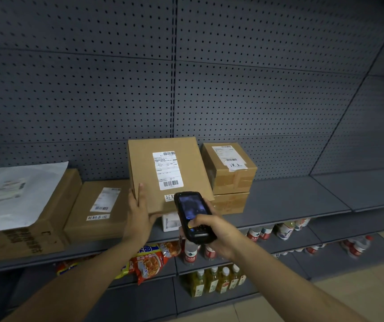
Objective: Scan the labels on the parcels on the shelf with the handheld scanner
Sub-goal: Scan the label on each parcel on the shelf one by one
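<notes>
A flat brown parcel (144,163) stands tilted up on the grey shelf (291,203), its white barcode label (167,170) facing me. My left hand (140,217) grips its lower left corner and holds it upright. My right hand (212,233) holds the black handheld scanner (192,217), screen towards me, just below and in front of that label. A small white box (170,221) lies under the tilted parcel. Another labelled flat box (98,210) lies to the left. Two stacked cartons (230,173) stand to the right.
A white mailer bag (17,194) lies on a big carton (47,219) at the far left. Grey pegboard (186,77) backs the shelf. The lower shelves hold snack bags (149,263), water bottles (191,252) and yellow drink bottles (219,280).
</notes>
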`<state>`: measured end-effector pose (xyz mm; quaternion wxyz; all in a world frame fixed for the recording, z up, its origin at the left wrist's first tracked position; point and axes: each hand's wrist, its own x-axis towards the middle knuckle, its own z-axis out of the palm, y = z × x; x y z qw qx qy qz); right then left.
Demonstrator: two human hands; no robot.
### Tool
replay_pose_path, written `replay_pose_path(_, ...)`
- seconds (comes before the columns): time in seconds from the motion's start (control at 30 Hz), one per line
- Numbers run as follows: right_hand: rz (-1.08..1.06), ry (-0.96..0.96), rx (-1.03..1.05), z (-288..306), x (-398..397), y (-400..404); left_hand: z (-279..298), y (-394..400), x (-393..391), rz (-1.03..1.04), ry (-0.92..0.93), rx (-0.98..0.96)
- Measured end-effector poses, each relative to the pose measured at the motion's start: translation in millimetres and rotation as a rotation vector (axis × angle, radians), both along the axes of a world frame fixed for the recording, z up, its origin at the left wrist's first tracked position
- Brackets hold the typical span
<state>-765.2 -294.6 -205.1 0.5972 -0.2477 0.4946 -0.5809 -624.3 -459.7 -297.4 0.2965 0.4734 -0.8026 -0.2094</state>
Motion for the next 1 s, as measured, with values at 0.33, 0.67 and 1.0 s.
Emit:
replay_pose_path(0.33, -0.141, 0.09, 0.141, -23, -36, -64, -14, -63, -36, -0.113, -0.117, 0.148)
replay_pose_path(0.67, -0.16, 0.198, 0.217, -47, -43, -101, -32, -95, -52, -0.114, -0.096, 0.339)
replay_pose_path(1.0, -0.156, 0.149, 0.204, -54, -47, -110, -32, -103, -60, -0.131, -0.089, 0.336)
